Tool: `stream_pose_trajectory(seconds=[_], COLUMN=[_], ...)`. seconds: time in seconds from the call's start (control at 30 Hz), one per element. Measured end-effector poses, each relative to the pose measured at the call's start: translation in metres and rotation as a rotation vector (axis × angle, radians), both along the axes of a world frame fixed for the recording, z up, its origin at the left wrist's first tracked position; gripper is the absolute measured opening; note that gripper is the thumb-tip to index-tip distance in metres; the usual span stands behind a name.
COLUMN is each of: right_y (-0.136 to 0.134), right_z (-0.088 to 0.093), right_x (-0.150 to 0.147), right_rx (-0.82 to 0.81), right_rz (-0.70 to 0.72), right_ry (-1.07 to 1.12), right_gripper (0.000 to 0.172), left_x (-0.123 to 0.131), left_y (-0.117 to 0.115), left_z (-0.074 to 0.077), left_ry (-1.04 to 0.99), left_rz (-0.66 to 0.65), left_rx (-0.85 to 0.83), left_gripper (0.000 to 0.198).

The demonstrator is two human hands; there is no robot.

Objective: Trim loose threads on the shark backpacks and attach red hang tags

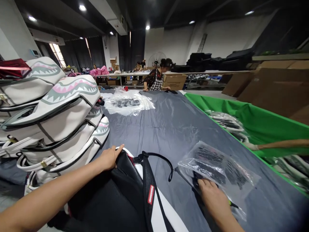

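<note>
Left hand: your left hand [109, 158] lies flat at lower centre-left, fingers stretched out and loose, resting on the top edge of the black backpack [116, 193]. It is not clenched around anything.
Right hand: your right hand [213, 198] is palm down at lower right, on the near edge of a clear plastic pouch [217, 167]. The fingertips are on the film, but you cannot tell whether they pinch it or only press it down.
Backpack: it lies in the lower middle of the frame with its back panel up. Its black strap [148, 180] with a red label [151, 194] loops across towards the pouch.
Pouch: it holds dark items and lies on the grey table cover [173, 129], just right of the strap, outside the backpack and apart from it.
How things stand: a stack of white shark-mouth backpacks [60, 122] fills the left of the frame, lying one upon another. Only the black one is under your hands.
Other stock: more clear packets lie in the green-lined bin [260, 125] on the right, and a larger clear bag [127, 103] sits upper centre on the table.
Nearby: a co-worker [155, 79] stands at the far end of the table, well apart from your hands.
</note>
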State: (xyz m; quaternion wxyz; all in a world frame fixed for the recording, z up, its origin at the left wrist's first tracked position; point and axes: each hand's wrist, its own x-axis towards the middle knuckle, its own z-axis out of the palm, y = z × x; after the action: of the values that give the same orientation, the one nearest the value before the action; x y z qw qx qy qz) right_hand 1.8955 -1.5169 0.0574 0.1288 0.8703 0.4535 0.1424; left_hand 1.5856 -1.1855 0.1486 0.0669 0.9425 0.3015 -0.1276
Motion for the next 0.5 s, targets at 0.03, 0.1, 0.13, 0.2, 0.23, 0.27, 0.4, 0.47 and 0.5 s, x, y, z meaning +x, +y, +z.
stream_pose_trajectory(seconds=[0.03, 0.1, 0.13, 0.2, 0.23, 0.27, 0.4, 0.47, 0.5], right_y=[0.001, 0.004, 0.004, 0.004, 0.004, 0.003, 0.013, 0.029, 0.039], right_z=[0.006, 0.018, 0.024, 0.035, 0.04, 0.047, 0.081, 0.1, 0.11], right_x=[-0.005, -0.013, -0.015, -0.019, -0.02, -0.023, -0.059, -0.092, -0.109], right_rx=[-0.008, 0.038, 0.085, 0.169, 0.225, 0.317, 0.775, 0.87, 0.904], right_rz=[-0.017, -0.061, -0.092, -0.172, -0.209, -0.238, -0.256, -0.244, -0.229], right_ry=[0.059, 0.213, 0.288, 0.393, 0.426, 0.456, 0.605, 0.817, 0.956], right_gripper=[0.031, 0.029, 0.028, 0.026, 0.027, 0.028, 0.024, 0.027, 0.029], left_x=[0.0, -0.001, -0.002, -0.002, -0.002, -0.003, -0.005, -0.009, -0.012], left_y=[0.0, 0.001, 0.001, 0.002, 0.003, 0.004, 0.011, 0.011, 0.01], left_z=[0.0, 0.0, 0.0, -0.001, -0.003, -0.004, -0.011, -0.016, -0.017], left_ry=[0.001, -0.004, -0.003, 0.003, 0.007, 0.009, -0.054, -0.123, -0.176], left_rz=[-0.007, -0.03, -0.039, -0.04, -0.034, -0.029, -0.038, -0.03, -0.017], left_rx=[-0.001, -0.003, -0.004, 0.004, 0.008, 0.013, 0.0, -0.047, -0.078], left_gripper=[0.108, 0.104, 0.102, 0.099, 0.098, 0.097, 0.088, 0.08, 0.076])
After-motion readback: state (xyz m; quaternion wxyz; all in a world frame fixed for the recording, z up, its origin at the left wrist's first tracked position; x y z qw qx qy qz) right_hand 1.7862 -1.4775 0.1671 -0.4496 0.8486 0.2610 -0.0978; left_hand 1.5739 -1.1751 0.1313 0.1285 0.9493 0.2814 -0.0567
